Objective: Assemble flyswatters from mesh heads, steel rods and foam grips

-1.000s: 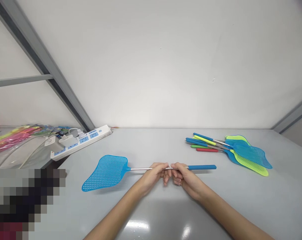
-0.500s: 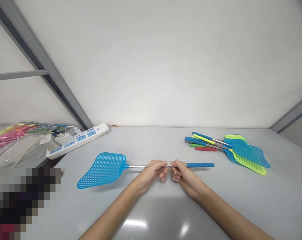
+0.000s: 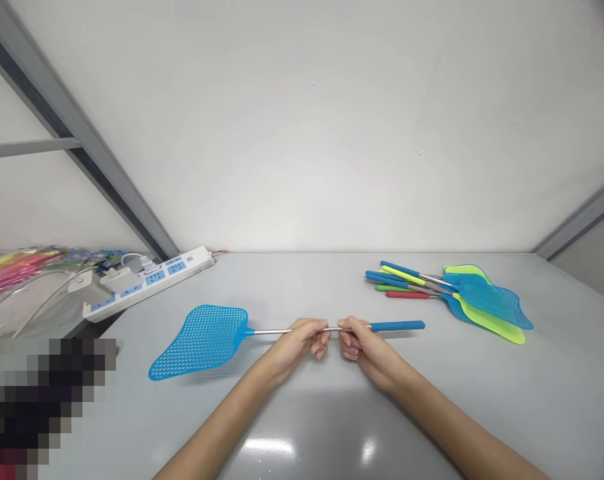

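A blue fly swatter (image 3: pixel 205 340) lies crosswise just above the table, its perforated head to the left and its blue handle to the right. My left hand (image 3: pixel 305 341) is closed on the silver metal shaft, on the side toward the head. Around the same shaft, close to the handle, my right hand (image 3: pixel 361 343) is closed too. A short bare stretch of metal shows between the two hands. Fingertips of both hands are curled beneath the shaft and partly hidden.
Several blue and yellow-green fly swatters (image 3: pixel 492 300) are piled at the right, handles pointing left. A white power strip (image 3: pixel 182 270) with plugged-in adapters lies at the left, near plastic-wrapped coloured items (image 3: pixel 22 273). A white wall (image 3: pixel 302 133) stands behind the grey table (image 3: pixel 302 427).
My hands have drawn slightly apart along the shaft, so the bare metal between them is longer. The whole scene has shifted a little left in view.
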`<action>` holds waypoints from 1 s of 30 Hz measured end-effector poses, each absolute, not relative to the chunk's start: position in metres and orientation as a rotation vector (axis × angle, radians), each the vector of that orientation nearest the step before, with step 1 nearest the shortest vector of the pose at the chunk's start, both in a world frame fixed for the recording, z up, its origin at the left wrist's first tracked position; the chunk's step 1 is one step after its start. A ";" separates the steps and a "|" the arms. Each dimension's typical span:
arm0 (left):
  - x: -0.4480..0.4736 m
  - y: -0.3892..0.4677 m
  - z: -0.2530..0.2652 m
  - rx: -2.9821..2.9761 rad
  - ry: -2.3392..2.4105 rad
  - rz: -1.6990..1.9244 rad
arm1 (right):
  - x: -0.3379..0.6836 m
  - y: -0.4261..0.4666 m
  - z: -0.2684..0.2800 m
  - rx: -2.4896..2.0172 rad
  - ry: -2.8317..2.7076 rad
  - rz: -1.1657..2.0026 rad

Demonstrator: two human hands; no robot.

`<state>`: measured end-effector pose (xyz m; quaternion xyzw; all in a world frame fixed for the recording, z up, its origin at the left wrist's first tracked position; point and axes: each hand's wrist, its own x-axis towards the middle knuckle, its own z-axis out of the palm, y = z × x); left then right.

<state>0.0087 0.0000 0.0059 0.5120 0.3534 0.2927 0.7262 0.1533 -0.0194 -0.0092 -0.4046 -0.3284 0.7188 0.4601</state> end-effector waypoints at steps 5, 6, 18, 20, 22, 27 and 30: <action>0.008 -0.001 0.006 1.104 0.773 0.650 | 0.153 -0.018 -0.010 -0.987 -0.813 1.765; 0.008 -0.001 0.006 1.101 0.772 0.651 | 0.154 -0.018 -0.009 -0.991 -0.814 1.764; 0.005 0.000 0.004 1.130 0.782 0.646 | 0.157 -0.018 -0.006 -0.995 -0.902 1.755; 0.005 0.000 0.005 1.135 0.784 0.644 | 0.158 -0.018 -0.006 -0.996 -0.919 1.755; 0.005 0.000 0.007 1.136 0.783 0.643 | 0.158 -0.018 -0.006 -0.999 -0.921 1.757; 0.004 0.001 0.008 1.133 0.775 0.631 | 0.160 -0.016 -0.006 -1.000 -0.933 1.761; 0.004 0.001 0.007 1.134 0.767 0.632 | 0.162 -0.016 -0.006 -1.009 -0.952 1.759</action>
